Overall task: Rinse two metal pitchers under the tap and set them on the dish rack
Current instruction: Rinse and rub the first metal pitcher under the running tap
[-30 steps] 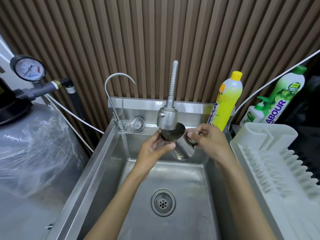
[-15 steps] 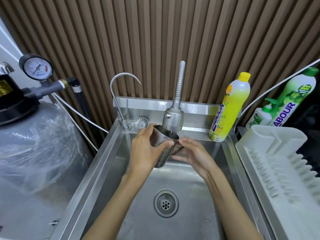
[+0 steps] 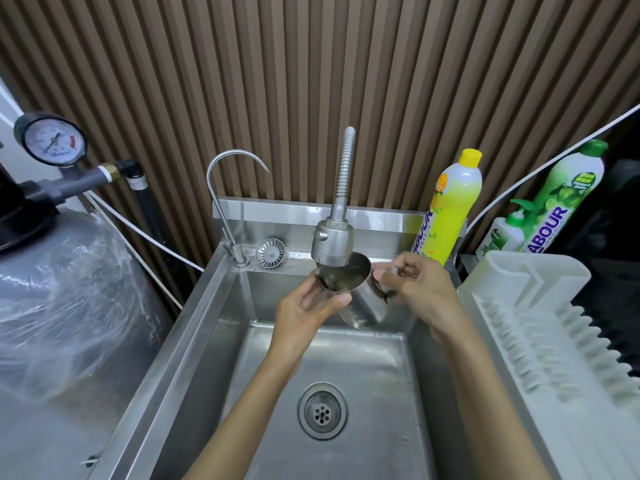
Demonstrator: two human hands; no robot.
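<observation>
Pipes and a round white dial sit in the upper left of the frame, above a big grey tank wrapped in clear plastic. Next comes the shiny steel sink, with a thin curved tap at its back corner and a fat silver spray tap in the middle of the frame. Right under the spray tap is the small shiny metal pitcher, tipped with its open mouth up, and water seems to run into it. The left hand cups the pitcher's side, thumb curled across the front. The right hand has its fingers bent in a pinch at the pitcher's handle. I think the pitcher is light and hard, but wet metal is slippery, so the handle is the best place to hold it, with a hand round the body to help. On the right stand a tall yellow soap bottle, a tall green soap bottle and the white plastic dish rack, where the pitcher must go. Only one pitcher shows.
</observation>
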